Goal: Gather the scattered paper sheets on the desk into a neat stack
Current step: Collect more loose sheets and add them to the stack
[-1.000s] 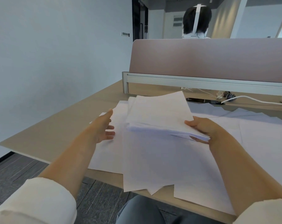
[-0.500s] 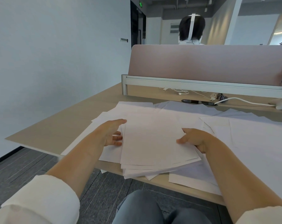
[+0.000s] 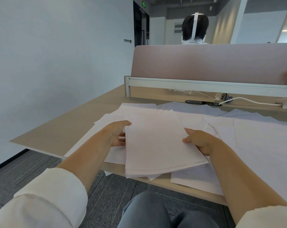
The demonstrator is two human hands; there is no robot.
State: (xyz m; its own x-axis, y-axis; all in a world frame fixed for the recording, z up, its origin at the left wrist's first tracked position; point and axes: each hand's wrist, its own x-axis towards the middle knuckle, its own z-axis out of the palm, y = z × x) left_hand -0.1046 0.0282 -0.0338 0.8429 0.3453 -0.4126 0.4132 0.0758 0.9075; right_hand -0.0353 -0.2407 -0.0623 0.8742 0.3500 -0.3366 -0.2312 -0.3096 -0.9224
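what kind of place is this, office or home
Most likely an open-plan office: a desk with a padded divider screen, another person beyond it, and a green exit sign above the doorway.

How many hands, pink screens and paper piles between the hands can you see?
Hands: 2, the left hand and the right hand
Paper stack between them: 1
Pink screen: 1
Total: 4

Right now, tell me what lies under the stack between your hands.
Loose paper sheets poke out from under the stack at its left, near and right edges, lying on the desk. How many more lie beneath its middle cannot be seen, because the stack covers them.
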